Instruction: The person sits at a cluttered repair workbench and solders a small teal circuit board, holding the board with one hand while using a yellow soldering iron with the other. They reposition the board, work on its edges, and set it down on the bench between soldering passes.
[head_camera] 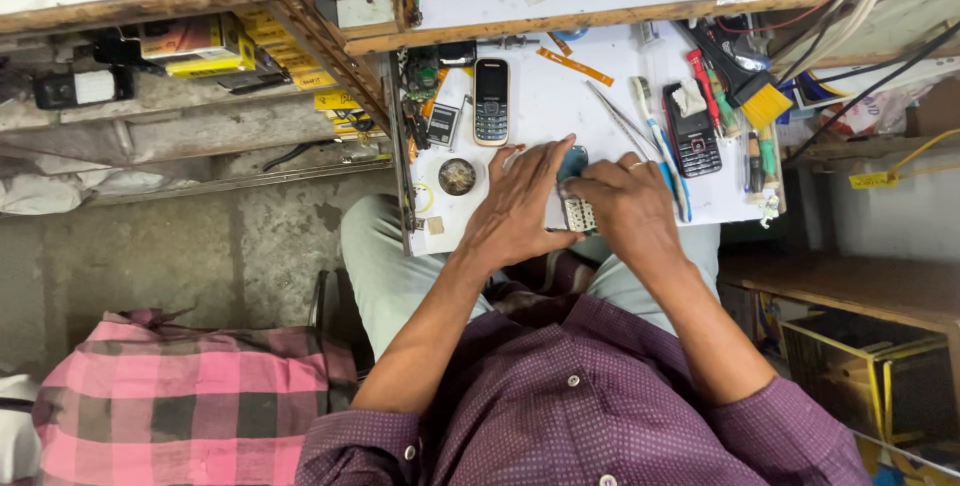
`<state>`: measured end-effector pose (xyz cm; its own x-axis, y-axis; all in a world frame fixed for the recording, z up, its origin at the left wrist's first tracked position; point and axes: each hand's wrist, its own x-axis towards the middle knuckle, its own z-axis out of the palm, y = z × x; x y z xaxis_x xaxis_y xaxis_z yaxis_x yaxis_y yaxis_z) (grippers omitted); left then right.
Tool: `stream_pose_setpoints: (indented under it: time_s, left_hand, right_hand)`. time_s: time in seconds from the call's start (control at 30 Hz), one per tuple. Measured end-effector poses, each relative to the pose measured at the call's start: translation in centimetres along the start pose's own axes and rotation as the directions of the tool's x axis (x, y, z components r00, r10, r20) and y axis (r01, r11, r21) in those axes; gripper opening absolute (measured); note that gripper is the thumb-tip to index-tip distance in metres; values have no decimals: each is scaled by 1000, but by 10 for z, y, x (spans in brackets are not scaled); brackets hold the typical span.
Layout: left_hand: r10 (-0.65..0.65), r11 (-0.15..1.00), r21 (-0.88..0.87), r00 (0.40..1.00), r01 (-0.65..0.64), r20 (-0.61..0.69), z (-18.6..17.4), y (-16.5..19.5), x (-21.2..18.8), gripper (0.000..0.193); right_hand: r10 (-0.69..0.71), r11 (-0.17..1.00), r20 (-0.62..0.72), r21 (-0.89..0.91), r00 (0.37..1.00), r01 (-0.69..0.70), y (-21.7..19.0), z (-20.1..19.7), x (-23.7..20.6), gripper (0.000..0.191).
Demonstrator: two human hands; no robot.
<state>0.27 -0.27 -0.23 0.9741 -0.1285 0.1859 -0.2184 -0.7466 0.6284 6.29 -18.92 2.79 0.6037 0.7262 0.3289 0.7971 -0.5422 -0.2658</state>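
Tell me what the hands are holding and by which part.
Both the left hand and right hand grip a small opened phone body with a pale keypad, held by its side edges over the white worktop.

White worktable (pixel 540 111) with two phones (pixel 491 101), tweezers (pixel 615 116), brush (pixel 745 81).

Shirt (pixel 590 416) purple, fine dotted. Cloth (pixel 190 396) pink-grey checked. Counter (pixel 540 106) white. Brush (pixel 765 104) yellow bristles. Phone (pixel 491 101) black-silver; second phone (pixel 692 131) black, red keys.
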Motion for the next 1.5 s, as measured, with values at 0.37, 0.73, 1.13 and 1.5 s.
stream_pose_setpoints:
  time_s: [0.37,0.73,1.13,1.5]
  left_hand:
    - [-12,1000,-3,1000,12,6,-2,0,0,125]
    - [-5,1000,11,1000,5,7,-2,2,-1,124]
    - [-1,1000,-8,1000,1,13,-4,1,1,123]
    - [9,1000,24,1000,-9,3,-2,1,-1,122]
  right_hand:
    - [2,1000,-13,17,1000,-2,10,-7,-3,26]
    - [33,999,2,28,999,-33,15,-5,-12,30]
    - [57,998,9,17,998,-57,15,-2,-13,28]
    - [85,995,-37,54,996,-83,13,-3,-13,22]
